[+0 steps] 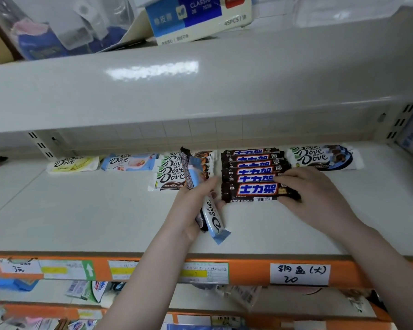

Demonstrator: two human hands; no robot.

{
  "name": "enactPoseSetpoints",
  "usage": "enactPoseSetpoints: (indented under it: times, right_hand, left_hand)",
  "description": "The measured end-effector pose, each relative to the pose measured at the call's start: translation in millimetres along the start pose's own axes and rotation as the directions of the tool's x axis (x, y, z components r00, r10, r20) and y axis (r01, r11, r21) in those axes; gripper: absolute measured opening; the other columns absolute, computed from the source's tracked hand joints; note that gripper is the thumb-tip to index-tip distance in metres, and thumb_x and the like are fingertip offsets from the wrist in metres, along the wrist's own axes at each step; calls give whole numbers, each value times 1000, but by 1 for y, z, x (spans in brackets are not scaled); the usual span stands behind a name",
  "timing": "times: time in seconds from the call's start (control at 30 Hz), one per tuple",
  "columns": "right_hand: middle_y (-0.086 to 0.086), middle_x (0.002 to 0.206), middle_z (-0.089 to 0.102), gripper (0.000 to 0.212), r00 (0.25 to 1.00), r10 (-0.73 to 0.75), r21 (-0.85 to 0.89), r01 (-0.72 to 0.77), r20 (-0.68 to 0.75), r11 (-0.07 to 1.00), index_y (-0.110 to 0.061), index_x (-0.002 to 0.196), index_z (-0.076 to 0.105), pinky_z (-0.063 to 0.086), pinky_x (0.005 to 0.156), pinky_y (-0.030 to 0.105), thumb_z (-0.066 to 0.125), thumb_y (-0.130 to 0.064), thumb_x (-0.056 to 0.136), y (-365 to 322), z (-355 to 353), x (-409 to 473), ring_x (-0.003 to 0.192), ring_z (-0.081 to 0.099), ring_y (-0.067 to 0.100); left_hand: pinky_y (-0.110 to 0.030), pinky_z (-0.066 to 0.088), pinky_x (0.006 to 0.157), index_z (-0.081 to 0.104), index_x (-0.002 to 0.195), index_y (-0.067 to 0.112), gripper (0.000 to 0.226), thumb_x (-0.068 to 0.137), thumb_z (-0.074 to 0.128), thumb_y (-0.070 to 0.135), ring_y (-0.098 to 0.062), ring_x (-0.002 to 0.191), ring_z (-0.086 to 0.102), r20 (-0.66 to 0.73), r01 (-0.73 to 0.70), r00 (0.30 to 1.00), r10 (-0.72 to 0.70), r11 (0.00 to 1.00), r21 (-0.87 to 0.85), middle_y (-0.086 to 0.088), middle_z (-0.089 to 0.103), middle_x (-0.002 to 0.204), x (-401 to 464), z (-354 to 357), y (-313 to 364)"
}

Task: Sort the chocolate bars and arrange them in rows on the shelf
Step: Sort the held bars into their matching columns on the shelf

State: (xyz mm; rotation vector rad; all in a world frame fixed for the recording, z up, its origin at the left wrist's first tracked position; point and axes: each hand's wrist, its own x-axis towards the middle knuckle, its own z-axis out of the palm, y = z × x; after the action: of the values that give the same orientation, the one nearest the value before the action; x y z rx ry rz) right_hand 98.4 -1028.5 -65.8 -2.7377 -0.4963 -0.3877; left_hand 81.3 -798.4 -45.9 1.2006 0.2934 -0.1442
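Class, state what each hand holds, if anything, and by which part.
Left hand grips two bars, a light-blue Dove bar and a dark bar, around their middles. Right hand pinches the front Snickers bar by its right end.

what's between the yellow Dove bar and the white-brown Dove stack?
Head view: one light blue Dove bar lies flat between the yellow Dove bar and the white-and-brown Dove stack.
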Motion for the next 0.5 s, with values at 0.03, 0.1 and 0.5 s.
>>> enactPoseSetpoints:
  times: [0.03,0.1,0.5]
  right_hand:
    - [1,115,60,38,1000,5,-1,-5,-10,1000,-18,119,59,35,92,31,63,-25,83,-2,-1,-1,107,49,21]
    - [1,115,59,37,999,19,38,-18,-40,999,-17,120,58,33,90,28,60,-26,85,-9,-4,-3,107,48,19]
    - [-20,97,59,56,994,-64,499,14,84,866,-32,117,58,47,81,23,46,-62,71,-64,-4,-23,92,56,-1]
  left_hand:
    - [-25,54,54,58,91,9,13,84,65,18,-20,64,56,5,15,1000,-15,999,-44,-8,57,72,-2,-1,1]
    - [-23,53,54,59,86,10,17,84,63,26,-18,62,53,21,52,999,-49,988,-148,-6,54,68,-6,-4,3]
    - [-44,52,89,63,100,12,21,87,55,27,-28,92,65,66,-1,997,31,907,-420,-11,67,97,-34,3,-6]
